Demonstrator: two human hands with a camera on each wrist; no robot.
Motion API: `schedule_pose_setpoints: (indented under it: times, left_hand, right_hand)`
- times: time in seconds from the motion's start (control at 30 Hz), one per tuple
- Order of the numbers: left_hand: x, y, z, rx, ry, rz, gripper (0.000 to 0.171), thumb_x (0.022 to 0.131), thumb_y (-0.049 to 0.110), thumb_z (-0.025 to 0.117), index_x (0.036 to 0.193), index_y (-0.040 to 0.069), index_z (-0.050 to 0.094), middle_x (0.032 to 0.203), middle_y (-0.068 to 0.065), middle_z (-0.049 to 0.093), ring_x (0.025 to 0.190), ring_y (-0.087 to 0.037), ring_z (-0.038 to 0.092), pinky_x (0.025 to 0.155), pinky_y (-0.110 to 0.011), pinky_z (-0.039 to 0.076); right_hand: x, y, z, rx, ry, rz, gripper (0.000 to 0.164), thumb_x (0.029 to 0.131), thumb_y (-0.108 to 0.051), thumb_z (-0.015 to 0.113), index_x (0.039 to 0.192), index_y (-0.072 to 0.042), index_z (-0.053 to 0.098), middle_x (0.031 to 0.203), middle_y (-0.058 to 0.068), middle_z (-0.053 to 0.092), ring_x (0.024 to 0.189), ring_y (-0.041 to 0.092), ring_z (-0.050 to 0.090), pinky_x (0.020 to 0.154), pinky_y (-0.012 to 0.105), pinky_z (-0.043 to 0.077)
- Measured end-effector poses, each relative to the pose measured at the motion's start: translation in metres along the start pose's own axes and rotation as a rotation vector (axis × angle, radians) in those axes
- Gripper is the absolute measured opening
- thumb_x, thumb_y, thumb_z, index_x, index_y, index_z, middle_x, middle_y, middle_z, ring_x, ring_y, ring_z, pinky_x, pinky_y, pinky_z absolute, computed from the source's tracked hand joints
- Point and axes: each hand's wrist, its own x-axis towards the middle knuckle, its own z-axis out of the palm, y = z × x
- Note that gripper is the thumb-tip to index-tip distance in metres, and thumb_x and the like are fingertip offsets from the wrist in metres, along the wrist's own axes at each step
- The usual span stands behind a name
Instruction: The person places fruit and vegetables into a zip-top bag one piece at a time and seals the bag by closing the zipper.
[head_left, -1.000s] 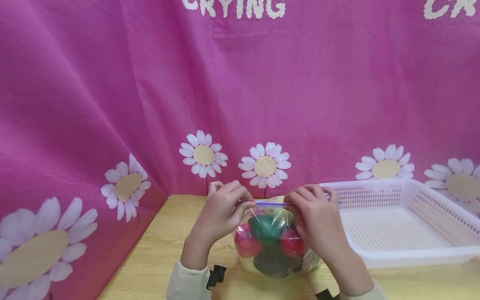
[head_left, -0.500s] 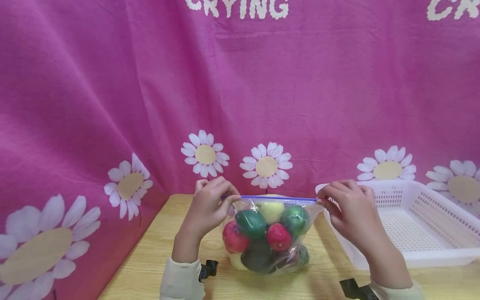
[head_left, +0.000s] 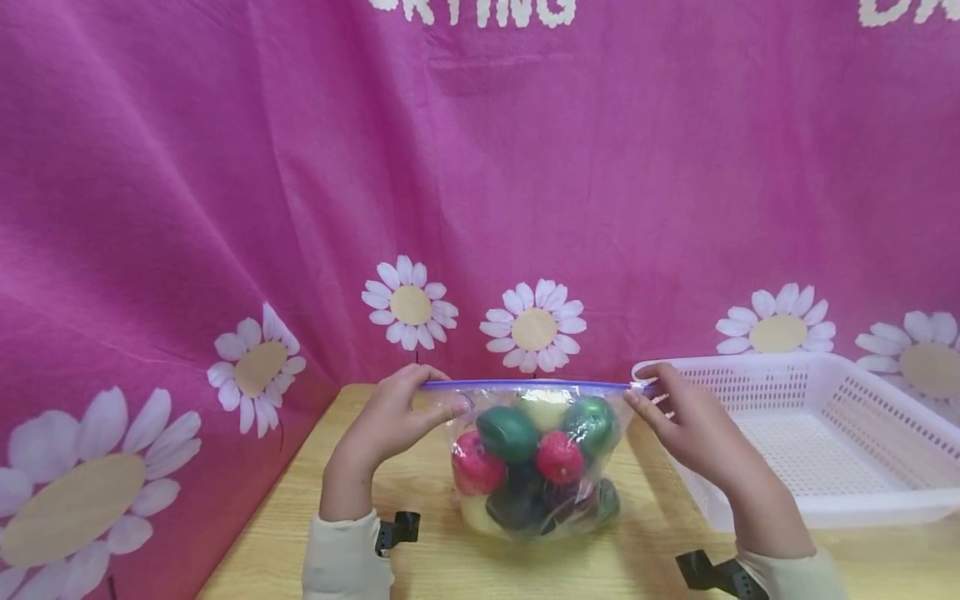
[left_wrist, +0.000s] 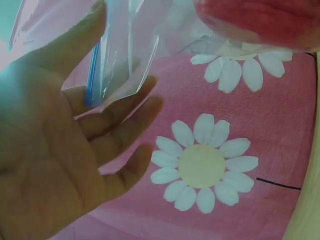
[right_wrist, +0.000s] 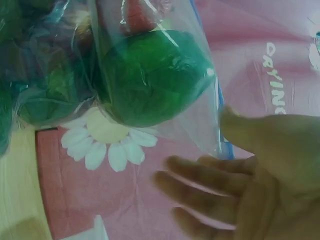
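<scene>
A clear zip bag (head_left: 536, 517) with a blue-purple zip edge (head_left: 540, 385) stands upright on the table, filled with several fruit-like pieces. Among them are a dark green one (head_left: 507, 434), a red one (head_left: 560, 457) and a brighter green one (right_wrist: 155, 80). My left hand (head_left: 386, 421) is at the bag's left corner, thumb stretched over the near side and loosely bent fingers behind, with a gap between them. My right hand (head_left: 697, 425) pinches the right end of the zip edge between thumb and forefinger; its other fingers are loose in the right wrist view.
A white perforated plastic basket (head_left: 810, 508) stands on the right of the wooden table (head_left: 292, 533). Behind and to the left hangs a magenta cloth (head_left: 645, 183) printed with daisies. Each wrist wears a black camera mount (head_left: 397, 529).
My right hand has slid rightward along the zip edge to the corner. My left hand has moved left and its pinch has loosened. The bag's top now stretches wider and the fruit shows more.
</scene>
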Motion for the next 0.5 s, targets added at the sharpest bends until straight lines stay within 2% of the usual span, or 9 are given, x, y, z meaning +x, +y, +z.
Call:
schedule_pose_setpoints:
  times: [0.07,0.17,0.27,0.33,0.4,0.5]
  left_hand:
    - [0.000,-0.002,-0.003,-0.025,-0.040,-0.040,0.042,0.086,0.037,0.080,0.119,0.014,0.068,0.111,0.000,0.069,0.101,-0.021,0.062,0.083,-0.041,0.058]
    - [0.000,-0.005,-0.006,-0.059,-0.086,-0.059,0.049,0.089,0.034,0.078,0.128,0.009,0.063,0.116,-0.008,0.069,0.101,-0.025,0.065,0.081,-0.040,0.059]
    - [-0.003,-0.011,-0.009,-0.107,-0.164,-0.107,0.065,0.088,0.026,0.080,0.140,0.003,0.050,0.121,-0.015,0.068,0.107,-0.031,0.068,0.085,-0.042,0.060]
    - [-0.005,-0.015,-0.010,-0.129,-0.257,-0.132,0.075,0.086,0.023,0.082,0.145,-0.001,0.043,0.128,-0.019,0.064,0.114,-0.037,0.065,0.088,-0.045,0.058]
    - [-0.006,-0.018,-0.008,-0.134,-0.384,-0.154,0.085,0.083,0.027,0.084,0.149,-0.001,0.039,0.135,-0.020,0.060,0.122,-0.040,0.060,0.094,-0.047,0.056]
    - [-0.004,-0.022,0.002,-0.139,-0.612,-0.115,0.089,0.080,0.032,0.086,0.152,0.005,0.039,0.149,-0.014,0.048,0.135,-0.037,0.048,0.106,-0.049,0.047]
  right_hand:
    - [0.001,0.002,-0.001,0.090,-0.091,0.048,0.045,0.100,-0.014,0.064,0.133,0.011,0.047,0.102,0.021,0.071,0.081,0.026,0.071,0.069,0.039,0.059]
    - [0.002,0.006,-0.002,0.229,-0.202,0.088,0.060,0.100,-0.014,0.063,0.143,0.015,0.033,0.113,0.030,0.068,0.090,0.031,0.073,0.075,0.041,0.060]
    - [-0.001,0.012,-0.005,0.267,-0.289,0.085,0.069,0.098,-0.015,0.067,0.146,0.016,0.030,0.122,0.036,0.063,0.100,0.039,0.071,0.083,0.047,0.059]
    - [-0.005,0.018,-0.005,0.256,-0.371,0.054,0.070,0.095,-0.018,0.071,0.145,0.015,0.034,0.125,0.037,0.060,0.105,0.044,0.068,0.085,0.050,0.059]
    - [-0.008,0.021,-0.003,0.244,-0.457,0.006,0.071,0.092,-0.020,0.075,0.144,0.013,0.039,0.127,0.036,0.059,0.108,0.046,0.065,0.087,0.052,0.057]
    - [-0.010,0.021,0.006,0.286,-0.565,-0.073,0.075,0.089,-0.023,0.079,0.145,0.007,0.040,0.135,0.031,0.054,0.116,0.048,0.060,0.092,0.057,0.054]
